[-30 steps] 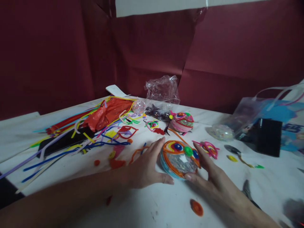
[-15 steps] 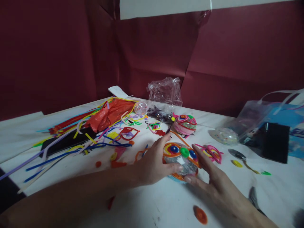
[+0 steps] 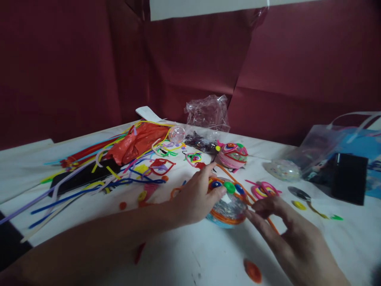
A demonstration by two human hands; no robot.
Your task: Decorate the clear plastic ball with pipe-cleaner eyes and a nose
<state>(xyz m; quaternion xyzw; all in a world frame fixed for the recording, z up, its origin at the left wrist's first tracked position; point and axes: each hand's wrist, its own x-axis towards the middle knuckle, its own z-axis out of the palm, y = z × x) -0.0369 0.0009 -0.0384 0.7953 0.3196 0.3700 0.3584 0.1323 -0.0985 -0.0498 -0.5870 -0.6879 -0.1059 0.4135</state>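
A round ball [image 3: 230, 205] wrapped in orange and light blue strands carries two blue eye pieces and a green disc [image 3: 229, 187]. My left hand [image 3: 196, 194] holds its left side, with the thumb lying on the front near the green disc. At the ball's right edge, thumb and forefinger of my right hand [image 3: 285, 234] pinch an orange strand [image 3: 272, 225]. Part of that strand runs up behind the ball. A pink-wrapped ball [image 3: 233, 155] sits behind, and a pink looped piece [image 3: 264, 190] lies to the right.
Coloured pipe cleaners [image 3: 80, 190] and a red plastic bag [image 3: 138, 143] spread over the left. Clear wrapping [image 3: 206, 113] stands at the back. A black phone [image 3: 349, 178] and clear ball half [image 3: 284, 170] are right. An orange disc [image 3: 253, 271] lies in front.
My right hand has left the ball's side and closed on the orange strand. The ball has tilted slightly in my left hand, whose thumb has moved up toward the green disc.
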